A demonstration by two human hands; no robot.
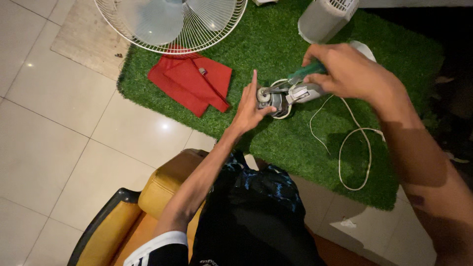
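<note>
A grey fan motor [276,98] lies on its side on the green artificial-grass mat [276,39], its shaft end facing left. My left hand [250,106] holds the motor's front end, thumb on the round hub and index finger pointing up. My right hand [347,71] is closed on the green handle of a screwdriver [305,73], whose shaft slants down left to the motor's front. A white cord [352,143] runs from the motor and loops across the mat to the right.
A white wire fan guard with translucent blades [172,22] lies at the top, overlapping a red cloth [189,81]. A grey fan housing part [325,18] stands at top right. I sit on a yellow chair [148,207] over pale floor tiles [54,128].
</note>
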